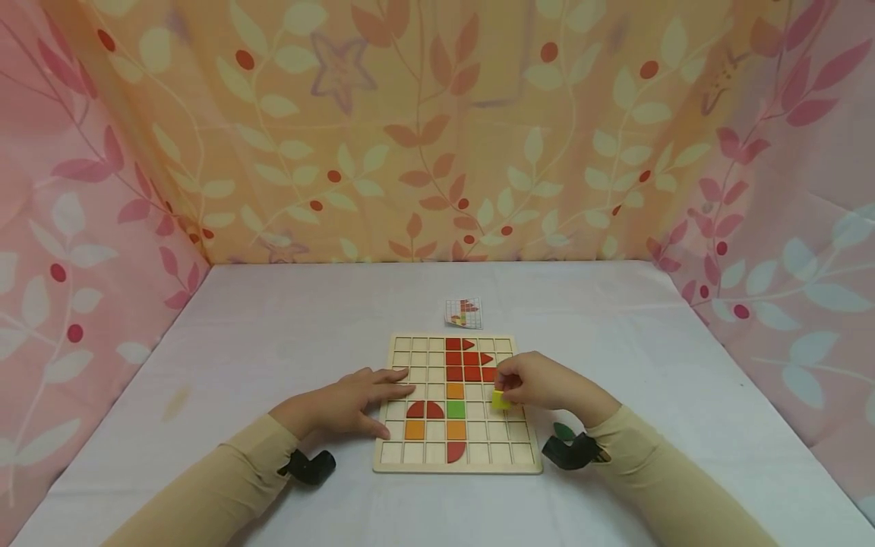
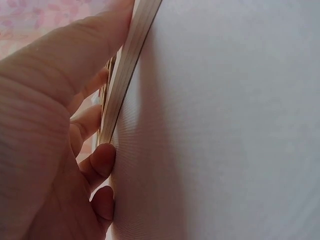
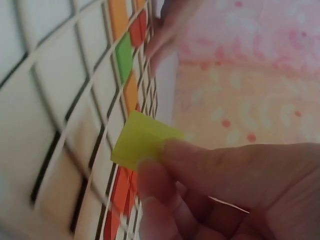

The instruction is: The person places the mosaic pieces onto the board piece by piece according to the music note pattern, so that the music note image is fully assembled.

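Note:
A wooden grid board (image 1: 478,454) lies on the white table, with red, orange and green pieces set in some of its squares. Between thumb and fingertips, my right hand (image 1: 547,384) pinches a yellow square tile (image 1: 500,400) over the board's right side. The right wrist view shows that yellow tile (image 3: 142,141) close up, tilted above the grid. My left hand (image 1: 349,401) rests on the board's left edge with fingers spread. In the left wrist view, its thumb and fingers lie along the board's wooden edge (image 2: 122,85).
A small printed pattern card (image 1: 464,313) lies just beyond the board. One dark green leaf-shaped piece (image 1: 563,431) is on the table beside the right wrist. Patterned cloth walls (image 1: 437,152) close off the back and sides of the white table (image 1: 307,319).

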Demonstrator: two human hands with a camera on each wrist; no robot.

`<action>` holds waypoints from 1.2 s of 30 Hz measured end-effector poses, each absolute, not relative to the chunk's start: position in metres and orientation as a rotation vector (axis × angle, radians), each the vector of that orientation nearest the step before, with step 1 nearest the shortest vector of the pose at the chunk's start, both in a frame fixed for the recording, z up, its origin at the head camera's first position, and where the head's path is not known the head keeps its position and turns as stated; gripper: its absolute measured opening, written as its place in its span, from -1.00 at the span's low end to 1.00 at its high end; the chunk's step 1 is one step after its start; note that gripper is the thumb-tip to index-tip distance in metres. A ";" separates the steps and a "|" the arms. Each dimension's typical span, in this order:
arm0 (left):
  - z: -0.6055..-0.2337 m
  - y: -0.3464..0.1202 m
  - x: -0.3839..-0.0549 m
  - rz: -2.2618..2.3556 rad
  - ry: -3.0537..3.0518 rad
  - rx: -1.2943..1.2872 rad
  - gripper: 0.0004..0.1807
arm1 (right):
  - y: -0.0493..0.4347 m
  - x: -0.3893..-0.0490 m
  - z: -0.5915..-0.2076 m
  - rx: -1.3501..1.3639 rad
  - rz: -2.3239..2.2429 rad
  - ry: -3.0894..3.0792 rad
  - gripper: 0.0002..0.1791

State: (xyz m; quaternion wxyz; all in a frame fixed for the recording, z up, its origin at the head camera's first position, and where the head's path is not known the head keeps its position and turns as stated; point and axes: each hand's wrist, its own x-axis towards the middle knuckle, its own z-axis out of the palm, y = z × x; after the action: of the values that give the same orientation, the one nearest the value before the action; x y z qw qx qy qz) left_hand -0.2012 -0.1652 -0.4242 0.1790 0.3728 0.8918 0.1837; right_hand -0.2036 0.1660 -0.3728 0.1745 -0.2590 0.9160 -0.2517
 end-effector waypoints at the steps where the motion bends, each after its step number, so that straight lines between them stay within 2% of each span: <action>1: -0.424 -0.165 -0.201 0.526 2.518 1.049 -0.16 | 0.160 -0.203 -0.373 -0.764 -0.715 2.583 -0.88; 10: -0.425 -0.167 -0.202 0.539 2.517 1.048 -0.15 | 0.112 -0.198 -0.374 -1.001 -0.736 2.507 -0.86; 19: -0.427 -0.167 -0.204 0.531 2.520 1.101 -0.16 | 0.085 -0.194 -0.381 -0.925 -0.739 2.538 -0.83; 36: -0.423 -0.166 -0.201 0.544 2.518 1.091 -0.16 | 0.076 -0.192 -0.391 -0.892 -0.710 2.485 -0.81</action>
State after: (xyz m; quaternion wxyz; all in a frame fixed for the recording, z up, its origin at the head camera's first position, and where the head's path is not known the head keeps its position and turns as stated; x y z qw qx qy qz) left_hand -0.2015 -0.1662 -0.4233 0.1711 0.3844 0.8867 0.1916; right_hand -0.1925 0.0760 -0.3912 0.2026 -0.3196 0.8900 -0.2543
